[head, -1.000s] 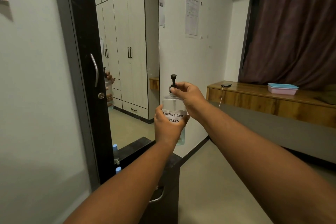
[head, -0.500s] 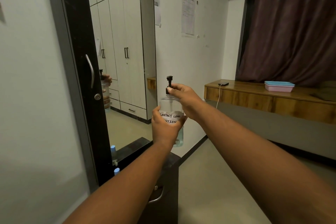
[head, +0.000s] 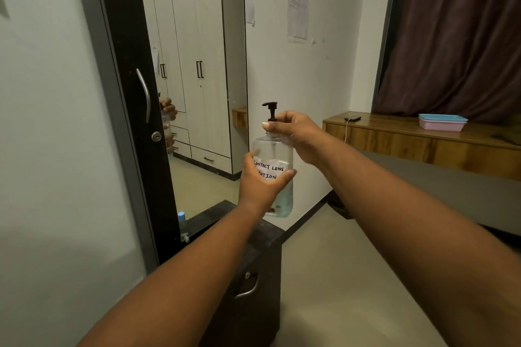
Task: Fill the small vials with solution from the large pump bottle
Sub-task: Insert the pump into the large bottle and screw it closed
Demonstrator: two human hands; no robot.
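Two bare hands hold one large clear plastic pump bottle point(head: 273, 177) upright in mid-air, above the near corner of a dark cabinet point(head: 253, 276). Left hand point(head: 260, 182): wrapped round the bottle's middle, thumb on the near right side, fingers curled behind a white handwritten label point(head: 269, 170) reading "CONTACT LENS" over a partly covered word. Right hand point(head: 293, 131): fingers curled round the neck at the base of the black pump head point(head: 270, 110), one fingertip showing at the left of the collar; the spout points left, away from that hand. Pale bluish liquid fills only the lower part of the bottle.

Left of the bottle, a tall mirror point(head: 194, 79) in a black frame reflects white wardrobe doors and, at its left edge, the hands with the bottle. A small blue-capped vial point(head: 181, 218) stands on the dark ledge at the mirror's foot, below and left of the bottle. Above and right of the bottle, a printed sheet point(head: 298, 0) headed "WS 12" hangs on the white wall. Further right, a wooden counter point(head: 408, 141) carries a black phone point(head: 352, 118) on a white cable and a pink tray with a blue lid point(head: 442, 122), in front of a dark maroon curtain point(head: 456, 31).
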